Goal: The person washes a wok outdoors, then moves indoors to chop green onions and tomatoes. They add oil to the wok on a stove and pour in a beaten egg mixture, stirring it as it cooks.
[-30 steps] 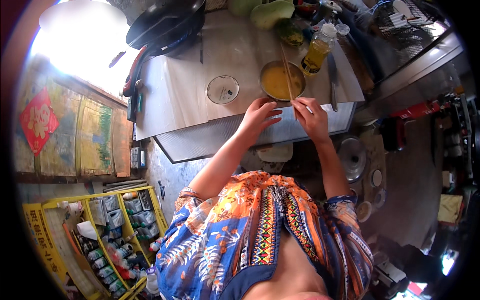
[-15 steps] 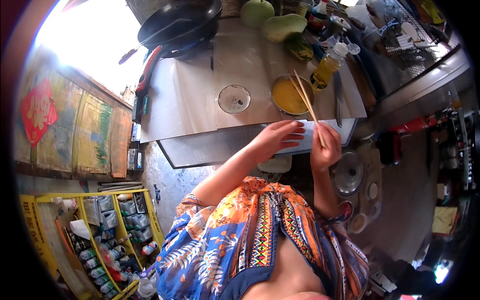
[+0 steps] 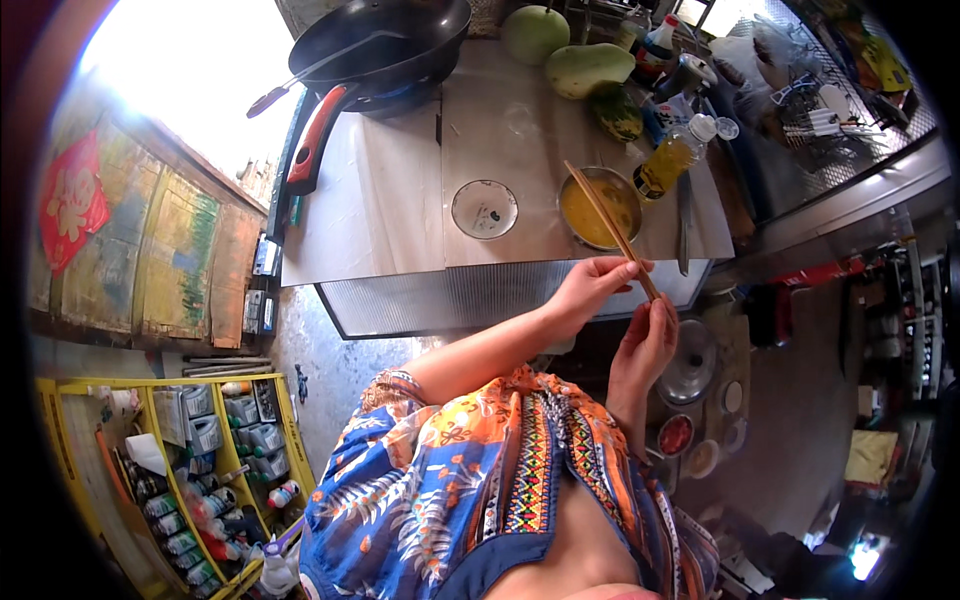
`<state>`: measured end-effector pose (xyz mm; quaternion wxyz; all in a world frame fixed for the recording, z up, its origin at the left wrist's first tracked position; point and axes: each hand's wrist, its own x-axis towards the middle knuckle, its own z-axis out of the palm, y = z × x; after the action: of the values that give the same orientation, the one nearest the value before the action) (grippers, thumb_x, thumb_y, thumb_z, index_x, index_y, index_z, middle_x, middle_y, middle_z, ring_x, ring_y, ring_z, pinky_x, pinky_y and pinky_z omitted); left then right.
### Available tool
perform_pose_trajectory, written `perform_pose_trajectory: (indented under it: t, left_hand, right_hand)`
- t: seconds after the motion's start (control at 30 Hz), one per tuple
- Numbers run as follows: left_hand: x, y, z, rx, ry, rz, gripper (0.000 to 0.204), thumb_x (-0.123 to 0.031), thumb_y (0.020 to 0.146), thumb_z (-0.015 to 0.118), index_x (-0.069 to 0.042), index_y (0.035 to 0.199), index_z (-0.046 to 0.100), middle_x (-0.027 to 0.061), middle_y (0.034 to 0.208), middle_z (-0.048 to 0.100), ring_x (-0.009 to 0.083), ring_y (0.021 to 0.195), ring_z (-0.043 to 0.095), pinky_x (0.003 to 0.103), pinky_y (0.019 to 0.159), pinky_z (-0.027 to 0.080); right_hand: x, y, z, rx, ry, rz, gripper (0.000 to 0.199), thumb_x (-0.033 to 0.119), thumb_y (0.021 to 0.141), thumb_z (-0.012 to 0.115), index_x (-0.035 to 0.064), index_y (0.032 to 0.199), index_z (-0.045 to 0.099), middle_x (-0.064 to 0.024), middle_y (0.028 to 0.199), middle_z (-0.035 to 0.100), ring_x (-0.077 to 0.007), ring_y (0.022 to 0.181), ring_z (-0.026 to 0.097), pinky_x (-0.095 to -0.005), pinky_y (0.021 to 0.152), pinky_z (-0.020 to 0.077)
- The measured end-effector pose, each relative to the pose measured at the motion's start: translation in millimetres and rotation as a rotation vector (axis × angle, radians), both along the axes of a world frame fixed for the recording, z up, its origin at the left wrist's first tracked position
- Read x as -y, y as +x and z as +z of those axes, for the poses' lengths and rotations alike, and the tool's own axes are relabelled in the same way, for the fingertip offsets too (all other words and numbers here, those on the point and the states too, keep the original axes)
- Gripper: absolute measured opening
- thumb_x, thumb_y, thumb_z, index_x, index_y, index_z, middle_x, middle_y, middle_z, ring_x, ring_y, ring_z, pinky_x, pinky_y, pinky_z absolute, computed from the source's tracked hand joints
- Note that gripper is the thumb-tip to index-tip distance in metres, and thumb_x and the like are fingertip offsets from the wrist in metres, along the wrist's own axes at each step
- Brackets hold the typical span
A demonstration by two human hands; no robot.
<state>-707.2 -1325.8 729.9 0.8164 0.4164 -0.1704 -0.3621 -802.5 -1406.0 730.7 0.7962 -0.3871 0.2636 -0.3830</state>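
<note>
Compared with a second ago, we have pulled both hands back from the counter's near edge: then the left hand [image 3: 590,290] lay flat against the front lip and the right hand [image 3: 645,345] rested beside it, with the chopsticks [image 3: 610,228] standing in the bowl [image 3: 598,207]. Now the chopsticks are lifted, and our view has tilted so the counter [image 3: 390,215] sits higher and larger in the picture. We hold the near end of the chopsticks between both hands, just off the counter's front edge: the left hand's fingers are curled narrowly around them from above, and the right hand, directly below it, pinches the same end with thumb and fingers close together. The chopsticks are a thin, pale wooden pair, lying tight together and slanting from our hands up and to the left, their far tips above the bowl; we cannot tell whether the tips touch what is in it. The bowl is round and metal, filled with a yellow liquid, and stands on the counter's right part. To its left sits a small empty glass dish [image 3: 484,208]; to its right stands a bottle [image 3: 675,155] of yellow oil, and a knife [image 3: 684,220] lies beside it. At the far end a black pan [image 3: 385,35] with a red handle rests on the stove, with green gourds [image 3: 565,55] to its right.
</note>
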Motion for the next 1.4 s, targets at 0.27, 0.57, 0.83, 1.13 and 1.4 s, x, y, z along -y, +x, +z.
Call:
perform_pose_trajectory:
  t: [0.27, 0.57, 0.83, 1.13, 1.4]
  left_hand:
    - [3.7, -15.6, 2.8, -0.099, -0.064, 0.012, 0.026, -0.019, 0.093, 0.056, 0.001, 0.109, 0.063, -0.0010, 0.089, 0.061, 0.0039, 0.078, 0.053, 0.018, 0.072, 0.046]
    - [1.6, -15.5, 10.8, -0.059, -0.071, 0.248, 0.022, -0.014, 0.090, 0.061, 0.005, 0.100, 0.066, 0.0018, 0.103, 0.056, 0.0050, 0.079, 0.057, 0.018, 0.068, 0.047]
    - [-23.2, 4.0, -4.1, 0.542, 0.310, 0.338, 0.034, -0.014, 0.085, 0.065, 0.000, 0.115, 0.059, 0.0096, 0.105, 0.059, 0.0160, 0.090, 0.060, 0.027, 0.074, 0.049]
    - [-172.7, 181.5, -40.8, 1.138, 1.070, 0.901, 0.052, -0.004, 0.080, 0.047, 0.003, 0.131, 0.036, 0.0172, 0.106, 0.060, 0.0379, 0.101, 0.052, 0.044, 0.086, 0.043]
    - [-180.0, 222.5, -44.0, 1.328, 1.457, 0.603, 0.060, -0.008, 0.084, 0.046, -0.002, 0.141, 0.027, 0.0185, 0.106, 0.061, 0.0333, 0.109, 0.050, 0.040, 0.095, 0.039]
  right_hand:
    - [-10.2, 14.5, -15.0, 0.290, 0.234, 0.364, 0.031, 0.028, 0.097, 0.042, 0.0059, 0.114, 0.055, -0.0010, 0.106, 0.059, -0.0122, 0.103, 0.055, -0.0284, 0.092, 0.0404]
    - [-20.0, 24.9, -17.0, 0.587, 0.421, 0.470, 0.034, 0.032, 0.097, 0.044, 0.0062, 0.118, 0.052, -0.0024, 0.115, 0.057, -0.0150, 0.111, 0.052, -0.0328, 0.097, 0.0379]
    - [1.8, 34.7, -35.0, 0.596, 0.429, 0.591, 0.025, 0.026, 0.097, 0.046, 0.0026, 0.100, 0.056, -0.0057, 0.094, 0.054, -0.0140, 0.088, 0.054, -0.0273, 0.084, 0.0475]
    - [34.7, 26.7, -17.1, 0.639, 0.476, 0.375, 0.017, 0.014, 0.094, 0.053, -0.0028, 0.092, 0.055, -0.0065, 0.082, 0.050, -0.0130, 0.074, 0.052, -0.0205, 0.068, 0.0541]
    - [29.2, 31.0, -18.1, 0.634, 0.510, 0.360, 0.016, 0.014, 0.093, 0.053, -0.0019, 0.089, 0.056, -0.0055, 0.080, 0.049, -0.0125, 0.070, 0.049, -0.0199, 0.065, 0.0523]
